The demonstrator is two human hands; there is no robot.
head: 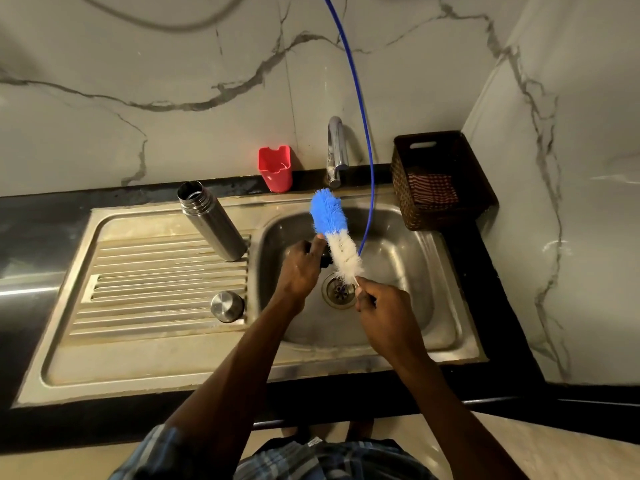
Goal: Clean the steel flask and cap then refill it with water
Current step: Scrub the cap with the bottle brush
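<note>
The open steel flask (pixel 210 223) stands upright on the ribbed drainboard (pixel 156 271), left of the sink basin (pixel 408 265). A round steel cap (pixel 227 305) rests on the drainboard near the basin's edge. Over the basin, my right hand (pixel 384 317) grips the handle of a blue and white bottle brush (pixel 334 233), bristles pointing up and away. My left hand (pixel 301 268) holds a small dark object (pixel 325 259) against the brush's white bristles; most of it is hidden, so I cannot tell what it is.
A chrome tap (pixel 337 150) rises behind the basin. A thin blue hose (pixel 363 133) hangs into the basin. A red plastic cup (pixel 275 168) sits by the wall. A dark wicker basket (pixel 443 181) holding a checked cloth stands at the right. The drain (pixel 337 289) lies below my hands.
</note>
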